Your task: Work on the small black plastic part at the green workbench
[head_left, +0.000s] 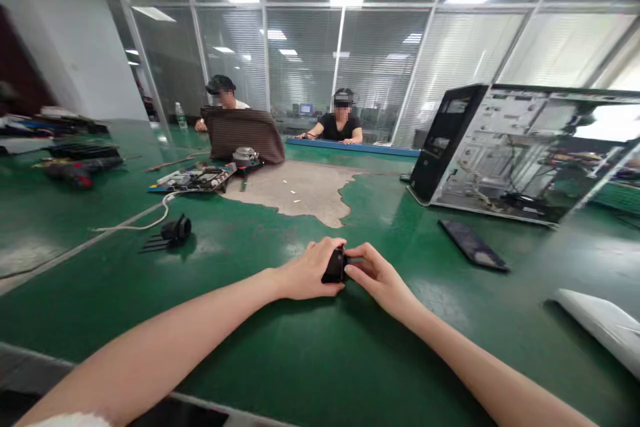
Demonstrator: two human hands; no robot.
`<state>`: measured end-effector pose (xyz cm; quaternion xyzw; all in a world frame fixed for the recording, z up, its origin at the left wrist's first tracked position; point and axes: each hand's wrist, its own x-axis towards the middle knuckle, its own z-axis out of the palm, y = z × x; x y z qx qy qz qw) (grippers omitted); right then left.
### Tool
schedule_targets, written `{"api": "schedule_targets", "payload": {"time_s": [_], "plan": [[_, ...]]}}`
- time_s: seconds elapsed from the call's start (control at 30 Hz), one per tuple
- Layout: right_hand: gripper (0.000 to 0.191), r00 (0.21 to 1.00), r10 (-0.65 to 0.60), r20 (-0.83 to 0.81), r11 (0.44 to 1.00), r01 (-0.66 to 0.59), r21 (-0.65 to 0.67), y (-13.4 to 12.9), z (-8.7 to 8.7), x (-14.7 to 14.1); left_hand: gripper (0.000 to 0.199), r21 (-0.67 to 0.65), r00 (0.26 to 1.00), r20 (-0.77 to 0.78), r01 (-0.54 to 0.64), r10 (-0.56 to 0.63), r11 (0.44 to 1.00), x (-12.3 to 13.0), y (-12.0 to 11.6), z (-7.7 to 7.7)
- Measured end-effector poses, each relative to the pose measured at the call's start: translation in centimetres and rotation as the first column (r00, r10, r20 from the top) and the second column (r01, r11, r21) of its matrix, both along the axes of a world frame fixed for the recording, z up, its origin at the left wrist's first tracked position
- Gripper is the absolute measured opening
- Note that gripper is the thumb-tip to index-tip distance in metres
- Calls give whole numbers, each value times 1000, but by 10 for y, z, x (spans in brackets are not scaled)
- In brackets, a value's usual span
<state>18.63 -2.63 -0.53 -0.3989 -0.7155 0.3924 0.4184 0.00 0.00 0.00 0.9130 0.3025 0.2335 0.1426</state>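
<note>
A small black plastic part [333, 267] is held just above or on the green tabletop in front of me; its exact kind I cannot make out. My left hand [310, 270] is wrapped round its left side, thumb at the near edge. From the right, the thumb and fingertips of my right hand [377, 273] pinch the part's right edge. Its underside is hidden by the hands. Further left lies another black part [176, 230] with a round end and several thin prongs, apart from both hands.
An opened computer case [500, 153] stands at right, with a dark flat panel [473, 245] and a white panel [600, 320] nearer. Left are a circuit board [195, 178], a white cable [163, 213] and a dark tool [75, 170]. Two people sit opposite, one behind a brown fabric-covered object [245, 133].
</note>
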Motion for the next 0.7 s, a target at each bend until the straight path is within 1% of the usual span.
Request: {"api": "schedule_targets", "payload": {"time_s": [0.07, 0.13, 0.23, 0.27, 0.3, 0.33, 0.4, 0.47, 0.53, 0.6, 0.7], "plan": [[22, 999, 12, 36, 999, -13, 50, -1, 0, -1, 66, -4, 1000, 9, 17, -17, 1000, 1, 1, 2], [28, 996, -7, 87, 992, -4, 129, -2, 0, 0, 66, -8, 1000, 20, 22, -22, 1000, 2, 1, 3], [34, 977, -104, 186, 948, 41, 314, 0, -1, 7, 67, -15, 999, 37, 7, -7, 1000, 1, 3, 1], [34, 972, -146, 184, 939, 77, 335, 2, -2, 10, 68, -19, 999, 40, 0, 1, 1000, 1, 4, 0], [32, 971, -180, 159, 941, 122, 316, 4, -3, 13, 68, -22, 999, 43, -6, 7, 1000, 1, 4, -1], [31, 971, -208, 117, 950, 172, 260, 7, -3, 16, 68, -26, 999, 45, -10, 11, 1000, 0, 5, -2], [30, 972, -232, 28, 970, 229, 85, 12, -3, 19, 68, -31, 999, 50, -11, 12, 999, 0, 5, -3], [31, 978, -198, -59, 978, 193, -84, 13, -1, 16, 69, -29, 998, 55, -7, 8, 1000, 1, 5, -3], [33, 984, -110, -137, 975, 79, -208, 12, 1, 9, 69, -18, 999, 53, 4, -3, 1000, 1, 5, -3], [33, 976, -78, -204, 972, 29, -235, 11, 3, 0, 70, 4, 999, 52, 16, -16, 1000, 1, 4, -3], [33, 971, -78, -228, 965, 16, -263, 9, 3, -9, 72, 26, 998, 51, 28, -30, 999, 1, 2, -2]]}}
